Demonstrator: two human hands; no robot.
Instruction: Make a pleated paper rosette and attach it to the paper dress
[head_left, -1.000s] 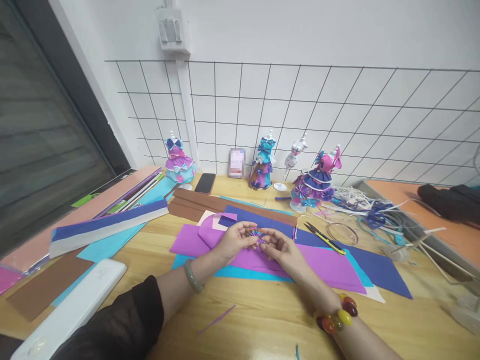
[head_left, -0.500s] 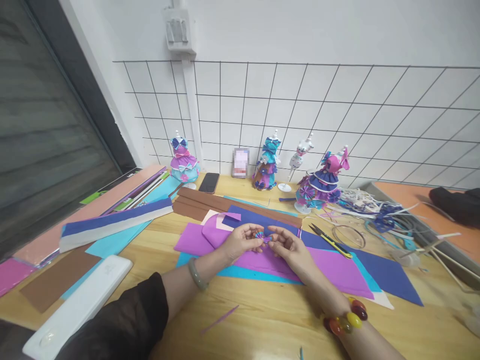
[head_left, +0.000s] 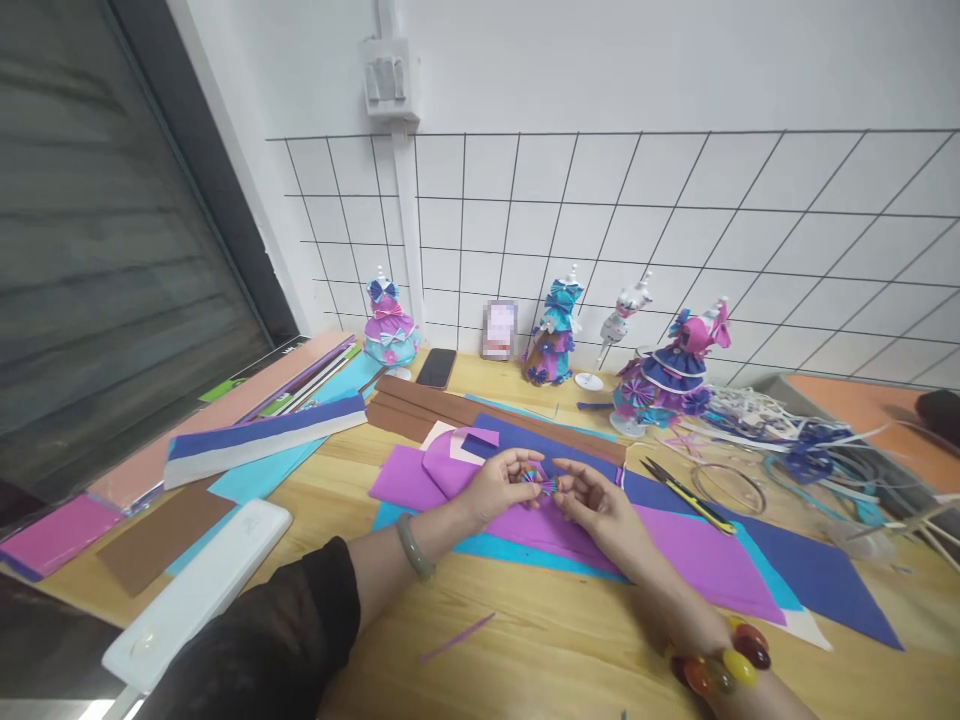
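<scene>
Head view: wooden surface (head_left: pixel 525 640) nearest, purple strip (head_left: pixel 457 637) lying on it. Left hand (head_left: pixel 499 488) and right hand (head_left: pixel 600 508) meet over purple sheet (head_left: pixel 675 550), both pinching small pleated rosette (head_left: pixel 538 481) between fingertips. Scissors (head_left: pixel 686 493) right. 4 dress figures by wire grid (head_left: pixel 675 230).

wood table (head_left: pixel 525 640), coloured paper sheets (head_left: pixel 675 550), phone (head_left: pixel 436 367), scissors (head_left: pixel 686 493), four dress figurines (head_left: pixel 556 320), white tray (head_left: pixel 202 590), paper strip (head_left: pixel 457 637)
</scene>
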